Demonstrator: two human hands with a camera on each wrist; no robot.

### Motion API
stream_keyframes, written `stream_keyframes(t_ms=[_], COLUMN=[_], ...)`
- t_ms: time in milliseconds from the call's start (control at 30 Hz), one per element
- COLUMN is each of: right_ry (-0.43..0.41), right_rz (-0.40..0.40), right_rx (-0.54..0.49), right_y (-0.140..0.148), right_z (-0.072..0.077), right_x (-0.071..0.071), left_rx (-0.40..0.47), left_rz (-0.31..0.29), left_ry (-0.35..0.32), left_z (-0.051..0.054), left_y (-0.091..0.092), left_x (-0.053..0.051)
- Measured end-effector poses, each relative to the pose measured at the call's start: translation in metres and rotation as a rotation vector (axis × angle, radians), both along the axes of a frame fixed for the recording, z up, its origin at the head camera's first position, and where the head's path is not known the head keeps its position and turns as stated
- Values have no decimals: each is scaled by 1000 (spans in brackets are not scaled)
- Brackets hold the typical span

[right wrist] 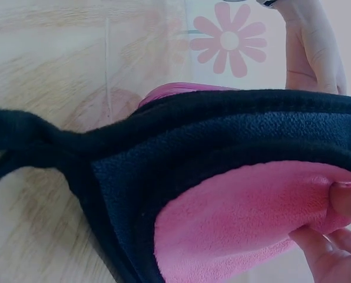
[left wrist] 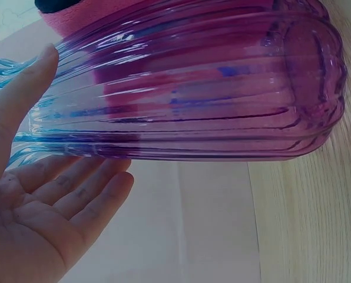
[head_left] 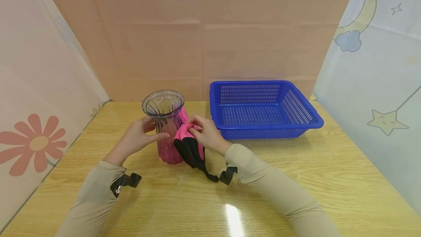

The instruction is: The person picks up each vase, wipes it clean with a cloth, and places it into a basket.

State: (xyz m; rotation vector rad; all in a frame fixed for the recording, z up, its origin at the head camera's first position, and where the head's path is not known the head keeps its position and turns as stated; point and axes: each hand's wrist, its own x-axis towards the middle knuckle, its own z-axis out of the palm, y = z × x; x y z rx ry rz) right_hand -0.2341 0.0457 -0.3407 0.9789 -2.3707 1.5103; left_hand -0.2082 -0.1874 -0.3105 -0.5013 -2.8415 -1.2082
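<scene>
A ribbed glass vase [head_left: 164,107] stands on the table, clear at its flared rim and pink lower down. My left hand [head_left: 138,136] is at its left side, thumb across the front and fingers along the back edge; in the left wrist view the fingers [left wrist: 84,194] look nearly straight. Against the vase's right side hangs a soft pink fleece item [head_left: 184,133] with black trim and a dangling black strap [head_left: 210,176]. Its pink part is pinched between thumb and fingers of my right hand [head_left: 208,132]. The right wrist view shows the pink fleece panel [right wrist: 240,212] up close.
A blue plastic basket [head_left: 266,127] with slotted walls sits at the back right of the wooden table [head_left: 184,211]. A thin pale strand [head_left: 182,176] lies below the vase. Printed cloth walls [head_left: 33,65] enclose the sides and back.
</scene>
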Motion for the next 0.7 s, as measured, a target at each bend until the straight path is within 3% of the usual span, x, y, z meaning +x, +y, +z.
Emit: stream_keyframes(t_ms=[700], right_ry=[-9], right_rz=[-31], right_rx=[-60], right_y=[-2], right_z=[-4], right_x=[1], left_rx=[-2], left_rz=[2], left_ry=[-1], left_z=[5], left_y=[1], left_x=[4])
